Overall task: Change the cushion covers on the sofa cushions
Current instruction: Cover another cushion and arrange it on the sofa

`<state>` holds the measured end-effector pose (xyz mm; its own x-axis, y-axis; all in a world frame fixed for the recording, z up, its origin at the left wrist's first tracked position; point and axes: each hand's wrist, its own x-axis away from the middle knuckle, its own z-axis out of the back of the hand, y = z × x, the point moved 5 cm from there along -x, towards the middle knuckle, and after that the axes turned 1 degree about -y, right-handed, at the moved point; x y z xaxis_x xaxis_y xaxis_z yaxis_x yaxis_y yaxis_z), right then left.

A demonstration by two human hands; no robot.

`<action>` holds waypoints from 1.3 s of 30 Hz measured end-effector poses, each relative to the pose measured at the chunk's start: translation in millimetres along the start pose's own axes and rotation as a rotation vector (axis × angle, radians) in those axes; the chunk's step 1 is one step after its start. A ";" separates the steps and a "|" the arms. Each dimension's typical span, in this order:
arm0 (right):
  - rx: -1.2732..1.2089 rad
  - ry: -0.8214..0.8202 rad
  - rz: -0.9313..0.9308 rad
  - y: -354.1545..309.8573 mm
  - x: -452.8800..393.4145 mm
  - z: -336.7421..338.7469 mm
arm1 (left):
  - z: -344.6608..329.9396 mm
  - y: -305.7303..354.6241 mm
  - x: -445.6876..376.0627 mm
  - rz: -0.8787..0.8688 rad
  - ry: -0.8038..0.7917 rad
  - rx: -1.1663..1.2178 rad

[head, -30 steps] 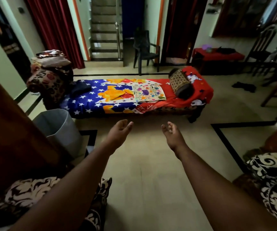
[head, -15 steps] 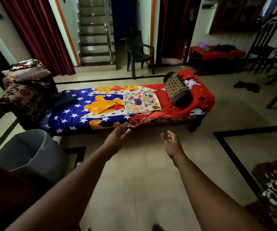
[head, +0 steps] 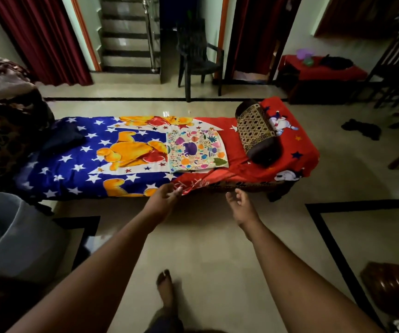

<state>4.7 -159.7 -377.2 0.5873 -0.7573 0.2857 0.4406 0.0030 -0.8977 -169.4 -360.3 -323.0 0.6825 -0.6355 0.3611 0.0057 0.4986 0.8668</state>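
Note:
A folded cushion cover (head: 197, 150) with a colourful floral print on cream lies flat on the low cot (head: 121, 152), near its middle. A bolster cushion (head: 256, 134) in a gold diamond pattern with dark ends lies to the right of it on the red part of the sheet. Both my arms reach forward over the floor. My left hand (head: 163, 200) is at the cot's front edge, fingers relaxed, holding nothing. My right hand (head: 240, 204) is beside it, palm turned inward, fingers loosely curled and empty.
A grey bin (head: 11, 234) stands at the left. Patterned sofa cushions (head: 4, 131) pile at the cot's left end. A dark plastic chair (head: 197, 58) and stairs are behind, a red table (head: 320, 73) at back right, a wooden sofa arm (head: 395, 284) lower right.
I have walked toward the cot; it and the floral cover are much nearer. Both hands stay stretched out and empty, now reaching the cot's front edge. My foot has come into view.

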 end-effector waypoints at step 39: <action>0.227 -0.375 -0.576 128.9 -769.0 -60.4 | -153.3 -18.9 -705.7 0.646 -0.054 -0.137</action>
<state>-431.1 383.5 -732.8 0.3948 -0.4051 0.8246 0.8565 -0.1624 -0.4899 -539.0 169.1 -647.0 0.5421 -0.2103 0.8136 -0.2969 0.8578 0.4195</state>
